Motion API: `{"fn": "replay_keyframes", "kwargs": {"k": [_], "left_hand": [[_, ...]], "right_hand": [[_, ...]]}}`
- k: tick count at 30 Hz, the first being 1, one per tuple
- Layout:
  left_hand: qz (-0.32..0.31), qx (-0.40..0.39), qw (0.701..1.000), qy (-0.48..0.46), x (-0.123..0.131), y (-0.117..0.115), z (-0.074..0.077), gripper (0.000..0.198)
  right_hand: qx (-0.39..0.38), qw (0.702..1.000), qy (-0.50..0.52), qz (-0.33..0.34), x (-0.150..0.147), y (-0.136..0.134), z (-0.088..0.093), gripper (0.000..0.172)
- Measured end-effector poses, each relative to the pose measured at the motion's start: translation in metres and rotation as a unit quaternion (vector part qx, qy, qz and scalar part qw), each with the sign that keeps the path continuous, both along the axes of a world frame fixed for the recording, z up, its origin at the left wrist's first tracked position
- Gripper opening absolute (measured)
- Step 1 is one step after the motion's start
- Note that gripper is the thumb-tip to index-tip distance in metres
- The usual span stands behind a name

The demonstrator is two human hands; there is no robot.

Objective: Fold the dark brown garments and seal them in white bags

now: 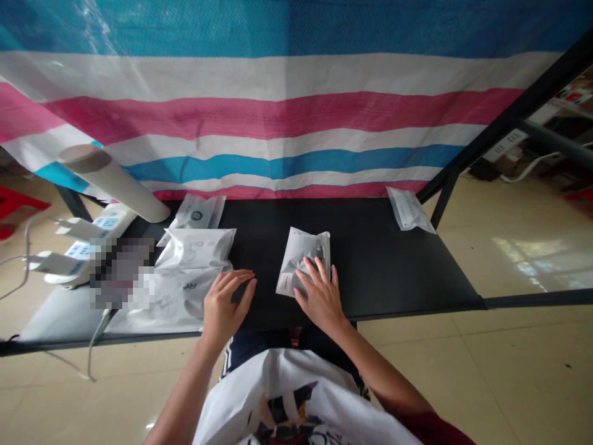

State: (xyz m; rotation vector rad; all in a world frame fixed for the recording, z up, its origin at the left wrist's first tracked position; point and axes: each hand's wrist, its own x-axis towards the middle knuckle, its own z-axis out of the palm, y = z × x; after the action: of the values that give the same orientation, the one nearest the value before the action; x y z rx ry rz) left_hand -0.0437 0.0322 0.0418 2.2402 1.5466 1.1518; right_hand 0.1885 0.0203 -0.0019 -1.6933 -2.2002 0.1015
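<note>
A frosted zip pouch [293,256] with something dark inside lies flat on the black table [365,259], in front of me. My right hand [319,296] rests on its right part, fingers spread over the surface. To the left, my left hand [228,303] hovers near the table's front edge with thumb and fingers apart and nothing between them. Beside it lies a larger white pouch [167,303] with printed letters. Behind that are another white pouch [199,247] and a smaller frosted one [204,207] with a dark round mark.
A frosted pouch [410,210] lies at the table's far right corner. On the left stand a white cylinder [125,185], leaning, and a power strip [109,216] with plugged-in chargers and cables. A striped tarp [278,117] hangs behind the table; a black frame post [500,117] rises at right.
</note>
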Motion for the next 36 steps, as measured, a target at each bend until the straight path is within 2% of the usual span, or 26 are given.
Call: {"fn": "replay_keyframes", "kwargs": {"k": [4,10,12,14,17,20,23,26,30,33,36], "left_hand": [[0.065,0.022,0.998,0.001,-0.031,0.004,0.001,0.012],[0.074,0.002,0.997,0.019,-0.048,-0.009,-0.005,0.016],[0.105,0.0,0.994,0.034,-0.058,-0.013,-0.006,0.02],[0.165,0.003,0.985,0.053,-0.073,-0.015,-0.009,0.029],[0.234,-0.021,0.967,0.101,-0.096,-0.017,-0.017,0.05],[0.233,-0.084,0.954,0.171,-0.108,-0.024,-0.031,0.06],[0.221,-0.102,0.944,0.222,-0.101,-0.039,-0.04,0.064],[0.204,-0.096,0.941,0.254,-0.074,-0.058,-0.039,0.066],[0.125,-0.093,0.954,0.256,-0.02,-0.072,-0.031,0.069],[0.078,-0.123,0.959,0.242,0.018,-0.06,-0.022,0.069],[0.081,-0.173,0.947,0.257,0.044,-0.033,-0.01,0.069]], "right_hand": [[0.013,0.997,-0.043,-0.057,0.055,0.029,-0.012,0.039],[0.018,0.984,-0.118,-0.129,0.166,0.089,-0.011,0.044],[0.035,0.978,-0.133,-0.158,0.189,0.099,-0.009,0.05],[0.06,0.973,-0.134,-0.177,0.198,0.102,-0.007,0.053],[0.081,0.976,-0.115,-0.164,0.187,0.093,-0.01,0.052],[0.074,0.986,-0.087,-0.12,0.163,0.078,-0.02,0.049],[0.066,0.992,-0.043,-0.095,0.141,0.062,-0.031,0.046],[0.059,0.994,0.008,-0.086,0.122,0.048,-0.04,0.046],[0.045,0.994,0.08,-0.051,0.097,0.034,-0.044,0.042],[0.036,0.99,0.136,-0.028,0.082,0.03,-0.041,0.037],[0.037,0.981,0.188,-0.034,0.073,0.028,-0.035,0.034]]}}
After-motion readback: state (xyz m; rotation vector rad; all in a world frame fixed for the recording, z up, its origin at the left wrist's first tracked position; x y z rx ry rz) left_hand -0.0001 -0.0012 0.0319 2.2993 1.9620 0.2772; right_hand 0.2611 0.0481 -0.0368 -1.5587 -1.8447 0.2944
